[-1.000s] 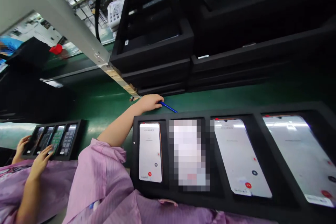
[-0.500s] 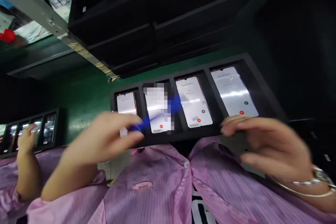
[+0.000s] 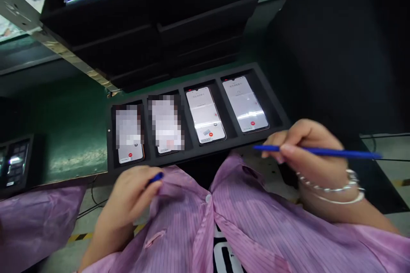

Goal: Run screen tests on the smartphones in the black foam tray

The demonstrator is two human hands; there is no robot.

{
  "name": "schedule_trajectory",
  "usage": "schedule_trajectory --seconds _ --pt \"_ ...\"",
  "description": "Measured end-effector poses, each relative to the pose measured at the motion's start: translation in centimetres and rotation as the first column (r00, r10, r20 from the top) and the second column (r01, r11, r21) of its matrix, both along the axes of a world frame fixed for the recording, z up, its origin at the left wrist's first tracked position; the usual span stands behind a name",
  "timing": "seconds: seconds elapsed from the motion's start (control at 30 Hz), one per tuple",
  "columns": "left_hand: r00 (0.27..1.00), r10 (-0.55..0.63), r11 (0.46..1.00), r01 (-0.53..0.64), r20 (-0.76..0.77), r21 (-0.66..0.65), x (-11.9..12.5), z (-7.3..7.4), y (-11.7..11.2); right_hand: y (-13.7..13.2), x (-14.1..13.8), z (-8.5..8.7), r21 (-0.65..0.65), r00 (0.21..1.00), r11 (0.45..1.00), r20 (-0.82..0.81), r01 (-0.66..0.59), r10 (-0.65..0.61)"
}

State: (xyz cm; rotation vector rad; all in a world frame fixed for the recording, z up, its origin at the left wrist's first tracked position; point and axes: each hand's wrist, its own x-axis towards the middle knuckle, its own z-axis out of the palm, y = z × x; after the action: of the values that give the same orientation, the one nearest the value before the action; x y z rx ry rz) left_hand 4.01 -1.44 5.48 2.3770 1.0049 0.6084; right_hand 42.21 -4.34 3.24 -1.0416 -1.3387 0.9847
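Pinching a blue stylus (image 3: pixel 317 150) between thumb and fingers, the right hand (image 3: pixel 310 158) sits just beside the 4 o'clock corner of a black tray (image 3: pixel 272 94) holding four smartphones (image 3: pixel 245 104); the left hand (image 3: pixel 130 196), curled around a second stylus (image 3: pixel 156 177), lies at the tray's 6 o'clock, over the pink striped smock (image 3: pixel 182 226).

Four smartphones (image 3: pixel 205 115) side by side in a compartmented tray (image 3: pixel 166 160), stacked trays (image 3: pixel 128 51) behind it, on a workbench (image 3: pixel 67 136).
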Motion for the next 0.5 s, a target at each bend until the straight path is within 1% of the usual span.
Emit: schedule_trajectory --seconds 0.03,0.07,0.1,0.13,0.17,0.2,0.23,0.3,0.37,0.4,0.5 --pt "0.981 0.178 0.982 -0.182 0.072 0.055 -1.2 -0.1 -0.1 0.5 1.7 -0.2 -0.043 0.992 0.993 0.065 0.107 -0.104" --pt "0.928 0.345 0.928 -0.36 0.144 0.099 -2.3 -0.4 -0.2 1.1 3.2 -0.5 -0.067 0.973 0.978 0.138 0.195 -0.184" --pt "0.854 0.481 0.85 -0.51 0.197 0.131 -3.1 -0.9 -0.1 1.7 4.5 -0.8 -0.095 0.95 0.962 0.209 0.255 -0.231" --pt "0.779 0.582 0.766 -0.622 0.234 0.163 -3.8 -1.5 0.1 2.2 5.4 -1.2 -0.128 0.929 0.947 0.268 0.295 -0.254" --pt "0.721 0.646 0.695 -0.692 0.252 0.195 -4.2 -2.2 0.4 2.7 6.0 -1.5 -0.161 0.915 0.934 0.31 0.318 -0.257" --pt "0.691 0.678 0.652 -0.723 0.251 0.228 -4.4 -2.9 0.8 3.0 6.3 -1.6 -0.195 0.905 0.923 0.344 0.331 -0.252" --pt "0.685 0.689 0.631 -0.728 0.239 0.269 -4.5 -3.6 1.3 3.2 6.4 -1.7 -0.224 0.896 0.913 0.371 0.341 -0.244" --pt "0.705 0.671 0.614 -0.702 0.23 0.361 -4.4 -4.7 2.2 3.5 5.9 -1.3 -0.261 0.874 0.893 0.427 0.366 -0.233" --pt "0.737 0.641 0.62 -0.662 0.214 0.421 -4.2 -5.3 2.9 3.5 5.4 -0.7 -0.287 0.849 0.878 0.483 0.384 -0.213" --pt "0.746 0.632 0.625 -0.651 0.211 0.431 -4.1 -5.4 3.1 3.5 5.1 -0.4 -0.297 0.837 0.873 0.51 0.388 -0.198" --pt "0.751 0.628 0.655 -0.652 0.205 0.382 -4.1 -5.4 3.2 3.5 5.1 0.0 -0.296 0.792 0.867 0.588 0.401 -0.166"
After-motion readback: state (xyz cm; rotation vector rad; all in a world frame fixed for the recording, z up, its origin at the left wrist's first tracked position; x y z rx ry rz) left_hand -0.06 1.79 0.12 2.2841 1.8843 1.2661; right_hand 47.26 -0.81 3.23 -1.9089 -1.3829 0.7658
